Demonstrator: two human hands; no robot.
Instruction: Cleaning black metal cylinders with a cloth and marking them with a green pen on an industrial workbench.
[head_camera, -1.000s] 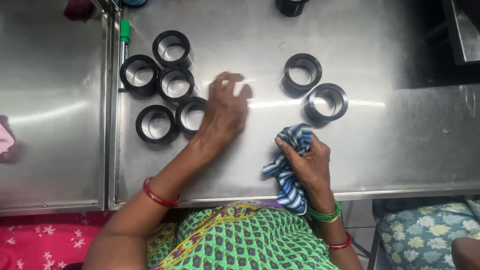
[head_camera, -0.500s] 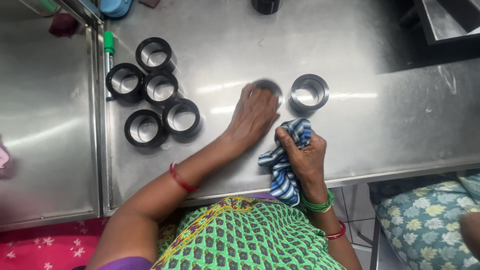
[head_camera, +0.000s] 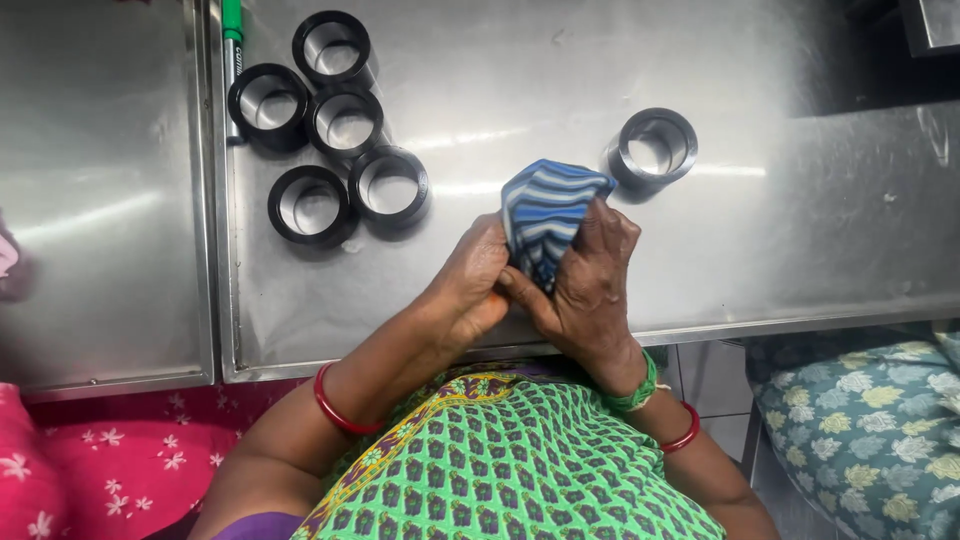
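Both my hands meet near the table's front edge, over a blue and white striped cloth (head_camera: 545, 210). My right hand (head_camera: 592, 290) grips the cloth from the right. My left hand (head_camera: 468, 288) presses its fingers into the cloth from the left. What lies inside the bunched cloth is hidden. One black ring with a shiny inner wall (head_camera: 655, 147) stands just beyond the cloth on the right. Several more black rings (head_camera: 345, 122) sit in a cluster at the far left of the steel table (head_camera: 780, 230).
A green marker (head_camera: 232, 22) lies along the table's left rim beside the cluster. A second steel surface (head_camera: 100, 200) adjoins on the left. Pink flowered fabric (head_camera: 120, 460) is below left and a floral cushion (head_camera: 860, 420) below right.
My left hand has left the table top, where it covered a ring, and joined the right hand on the cloth. Only one of the two right-hand rings is still on the table.
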